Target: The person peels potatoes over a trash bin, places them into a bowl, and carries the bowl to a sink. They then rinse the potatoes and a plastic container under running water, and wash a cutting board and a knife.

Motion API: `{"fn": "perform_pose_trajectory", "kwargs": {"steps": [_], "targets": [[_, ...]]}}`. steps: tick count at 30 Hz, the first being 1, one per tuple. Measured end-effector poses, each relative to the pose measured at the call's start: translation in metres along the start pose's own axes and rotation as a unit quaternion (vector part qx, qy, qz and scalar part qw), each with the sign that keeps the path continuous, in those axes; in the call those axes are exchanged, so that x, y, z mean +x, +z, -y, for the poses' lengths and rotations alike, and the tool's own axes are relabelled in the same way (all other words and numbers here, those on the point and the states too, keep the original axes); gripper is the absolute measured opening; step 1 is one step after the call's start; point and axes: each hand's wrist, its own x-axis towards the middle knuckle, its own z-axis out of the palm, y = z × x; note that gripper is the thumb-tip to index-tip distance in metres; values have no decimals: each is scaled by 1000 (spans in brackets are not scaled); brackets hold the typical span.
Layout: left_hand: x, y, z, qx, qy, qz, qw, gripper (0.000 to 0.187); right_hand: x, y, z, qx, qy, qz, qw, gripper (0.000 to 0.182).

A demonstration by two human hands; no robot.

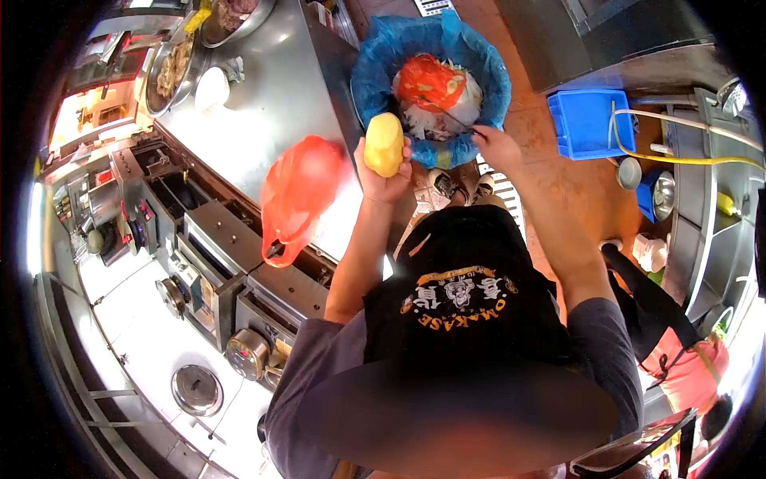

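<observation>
One head view only, fisheye, looking down over a black apron with an orange and white print (459,297). A peeled, pale yellow, oval potato (384,144) is grasped in the left hand (383,177), fingers wrapped under and behind it, potato upright and lifted just beside the near-left rim of a round bin lined with a blue plastic bag (375,68). The right hand (496,146) is clenched on a thin dark peeler or knife (447,116); which of the two cannot be told. Its tip is pointed over the bin, and the hand is held over the bin's near-right rim. Inside the bin, white shreds and peelings (431,120) are seen, with a crumpled red plastic bag (427,80) lying on top of them. Both hands are kept near each other but apart, not touching.

To the left, a grey steel counter (271,96) is seen, and an orange-red plastic bag (297,195) is set at its near edge. Steel bowls with food (171,68) are placed at the counter's far end. A blue plastic crate (582,120) is set on the tiled floor to the right of the bin. A floor drain grate (504,195) is visible below the hands, partly hidden.
</observation>
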Motion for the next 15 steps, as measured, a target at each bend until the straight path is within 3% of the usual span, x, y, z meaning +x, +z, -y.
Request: {"fn": "perform_pose_trajectory", "kwargs": {"steps": [2,3,5,7,9,10,11,13,15], "targets": [[-2,3,-4,-44,-26,58,997,55,0,8,-28,51,6,-42,998,35],[-6,4,-2,-48,-21,52,997,55,-4,7,-22,51,6,-33,998,35],[-2,14,1,-94,-49,144,984,53,-11,-10,10,115,47,5,992,34],[-3,20,-3,-88,-75,131,985,53,-20,-11,33,156,34,-1,987,33],[-4,34,2,78,-34,56,995,52,-30,-13,55,176,-81,-90,977,30],[0,30,1,68,-59,47,995,53,-35,-20,68,139,-143,-114,973,32],[5,24,4,66,-59,49,995,53,-37,-24,74,136,-144,-114,973,32],[13,23,17,66,2,-30,997,56,-41,-35,84,51,-243,-106,963,35],[8,25,21,96,8,-9,995,54,-41,-41,92,32,-270,-118,955,37]]}}
